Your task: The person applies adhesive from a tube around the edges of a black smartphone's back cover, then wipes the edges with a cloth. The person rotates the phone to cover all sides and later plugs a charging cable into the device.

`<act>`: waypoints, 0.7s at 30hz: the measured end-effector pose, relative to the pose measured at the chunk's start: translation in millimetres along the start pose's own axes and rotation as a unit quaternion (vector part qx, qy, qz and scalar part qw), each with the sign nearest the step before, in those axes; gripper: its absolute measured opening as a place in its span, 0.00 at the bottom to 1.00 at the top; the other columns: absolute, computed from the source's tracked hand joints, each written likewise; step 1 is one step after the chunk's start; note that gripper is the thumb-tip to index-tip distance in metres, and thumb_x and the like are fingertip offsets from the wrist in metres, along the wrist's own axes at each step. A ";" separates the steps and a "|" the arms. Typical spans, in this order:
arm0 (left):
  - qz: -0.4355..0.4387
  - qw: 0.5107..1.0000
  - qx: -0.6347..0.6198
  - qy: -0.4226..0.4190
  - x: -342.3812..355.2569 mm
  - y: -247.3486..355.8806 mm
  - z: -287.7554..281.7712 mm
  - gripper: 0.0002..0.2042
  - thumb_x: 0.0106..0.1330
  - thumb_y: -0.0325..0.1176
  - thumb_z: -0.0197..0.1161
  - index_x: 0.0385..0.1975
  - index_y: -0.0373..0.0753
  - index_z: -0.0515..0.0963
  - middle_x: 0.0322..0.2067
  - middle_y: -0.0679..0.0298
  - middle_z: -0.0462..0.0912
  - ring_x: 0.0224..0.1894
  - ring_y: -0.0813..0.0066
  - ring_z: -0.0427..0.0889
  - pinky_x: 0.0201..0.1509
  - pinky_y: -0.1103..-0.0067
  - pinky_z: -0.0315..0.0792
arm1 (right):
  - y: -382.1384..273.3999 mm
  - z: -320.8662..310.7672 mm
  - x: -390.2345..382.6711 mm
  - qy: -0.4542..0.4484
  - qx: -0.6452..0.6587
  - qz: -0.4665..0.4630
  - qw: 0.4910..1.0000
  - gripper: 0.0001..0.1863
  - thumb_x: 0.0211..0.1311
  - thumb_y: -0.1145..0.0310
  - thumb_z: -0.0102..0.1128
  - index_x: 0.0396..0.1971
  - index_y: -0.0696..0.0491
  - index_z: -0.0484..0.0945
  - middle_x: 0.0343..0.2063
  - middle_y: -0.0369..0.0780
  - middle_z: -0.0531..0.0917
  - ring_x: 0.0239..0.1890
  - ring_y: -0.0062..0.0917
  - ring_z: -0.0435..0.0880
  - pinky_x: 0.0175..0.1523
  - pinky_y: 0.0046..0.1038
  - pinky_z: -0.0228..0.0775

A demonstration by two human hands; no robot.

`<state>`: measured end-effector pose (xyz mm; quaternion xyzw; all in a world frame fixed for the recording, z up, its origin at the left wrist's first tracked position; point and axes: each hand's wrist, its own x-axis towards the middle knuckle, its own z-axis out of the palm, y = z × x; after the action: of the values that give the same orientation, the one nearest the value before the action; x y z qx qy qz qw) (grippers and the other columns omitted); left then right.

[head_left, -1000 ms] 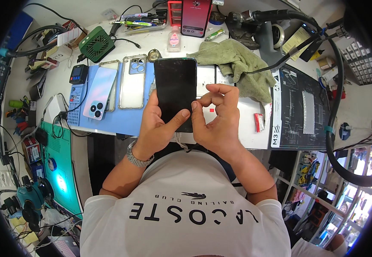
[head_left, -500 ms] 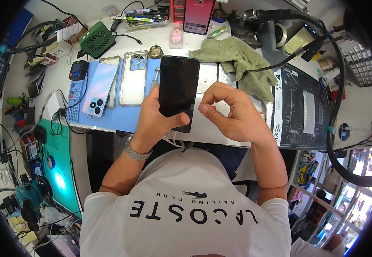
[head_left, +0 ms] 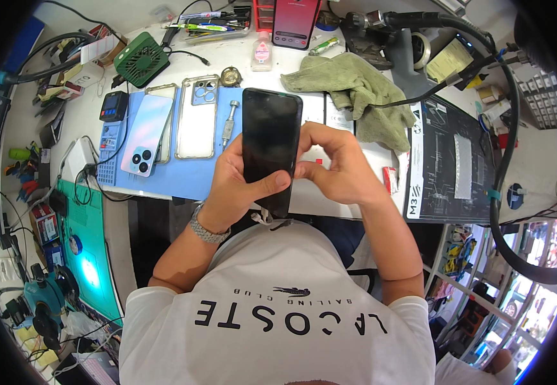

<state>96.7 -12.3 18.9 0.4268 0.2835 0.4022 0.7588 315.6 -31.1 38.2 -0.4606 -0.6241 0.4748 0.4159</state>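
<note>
- Head view from above: two bare hands, both busy around one dark-screened phone (head_left: 272,131), which is held up over the near edge of the white tabletop (head_left: 339,205).
- Left hand (head_left: 227,176): its grip is clamped on the phone, palm at the left side, one thumb laid across the lower screen; one metal-link band (head_left: 208,226) circles that wrist.
- Right hand (head_left: 341,163): thumb and index finger are bent in at the phone's right edge; I can't tell whether this grip is pinched on it or merely resting there.
- One pale cable (head_left: 263,215) shows by the phone's lower end; whether it is joined, I can't make out.
- On one blue mat (head_left: 185,178) I count one iridescent phone (head_left: 148,131) and two clear cases, one (head_left: 195,128) in full sight and the other partly under that phone.
- One slim metal tool (head_left: 229,125) lies between the cases and the held phone; one round brass-coloured piece (head_left: 231,76) sits beyond it.
- Farther back: one green fan (head_left: 142,59), one clear bottle (head_left: 261,54), one upright phone with a red screen (head_left: 295,22).
- To the right: one olive cloth (head_left: 365,96), crumpled, and one red-and-white packet (head_left: 389,179) beside one black printed mat (head_left: 442,173).
</note>
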 end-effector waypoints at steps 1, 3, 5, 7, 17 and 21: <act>-0.011 1.000 -0.004 -0.017 -0.9 2.0 1.5 0.31 0.60 0.30 0.82 0.61 0.34 0.73 0.45 0.65 0.86 0.46 0.77 0.86 0.54 0.77 0.80 | 8.5 5.7 1.0 0.016 0.017 -0.021 1.000 0.15 0.51 0.77 0.80 0.37 0.56 0.81 0.34 0.36 0.84 0.41 0.23 0.82 0.50 0.29 0.74; -0.027 0.998 -0.017 -0.058 -2.8 6.8 7.2 0.34 0.60 0.33 0.83 0.63 0.34 0.71 0.43 0.65 0.86 0.45 0.76 0.86 0.53 0.76 0.80 | 23.8 13.4 4.3 0.016 0.091 0.009 0.996 0.32 0.44 0.80 0.81 0.51 0.51 0.77 0.42 0.31 0.82 0.46 0.20 0.80 0.54 0.29 0.72; -0.037 0.997 -0.008 -0.062 -6.0 4.6 5.3 0.37 0.58 0.34 0.84 0.64 0.34 0.69 0.41 0.64 0.85 0.44 0.74 0.86 0.52 0.76 0.79 | 29.4 21.2 3.7 0.019 0.123 0.016 0.992 0.36 0.43 0.82 0.80 0.55 0.50 0.74 0.42 0.31 0.80 0.47 0.19 0.80 0.55 0.29 0.72; -0.056 0.996 -0.024 -0.058 -8.4 7.2 7.2 0.37 0.57 0.35 0.85 0.64 0.34 0.69 0.41 0.63 0.85 0.44 0.73 0.86 0.53 0.76 0.79 | 31.1 23.3 0.0 0.016 0.140 0.006 0.990 0.38 0.45 0.79 0.82 0.58 0.50 0.73 0.43 0.31 0.80 0.47 0.19 0.80 0.55 0.30 0.72; 0.039 0.995 -0.082 0.039 -2.1 8.8 -9.1 0.21 0.76 0.25 0.62 0.66 0.33 0.68 0.58 0.53 0.82 0.59 0.62 0.85 0.66 0.62 0.79 | -26.5 -92.7 -50.3 0.303 0.087 0.041 0.948 0.07 0.71 0.74 0.68 0.45 0.59 0.85 0.35 0.34 0.86 0.37 0.15 0.83 0.46 0.19 0.75; 0.005 0.991 -0.129 0.017 6.7 8.1 -8.4 0.23 0.73 0.19 0.58 0.67 0.33 0.65 0.58 0.51 0.81 0.57 0.50 0.86 0.65 0.56 0.82 | 21.3 -177.9 -31.5 0.498 -0.031 0.058 0.865 0.17 0.75 0.60 0.66 0.51 0.59 0.84 0.40 0.35 0.86 0.40 0.16 0.81 0.45 0.21 0.71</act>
<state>90.6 -0.6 21.4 0.3198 0.2399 0.4466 0.8004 496.9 -21.7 51.0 -0.6840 -0.3207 0.1855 0.6285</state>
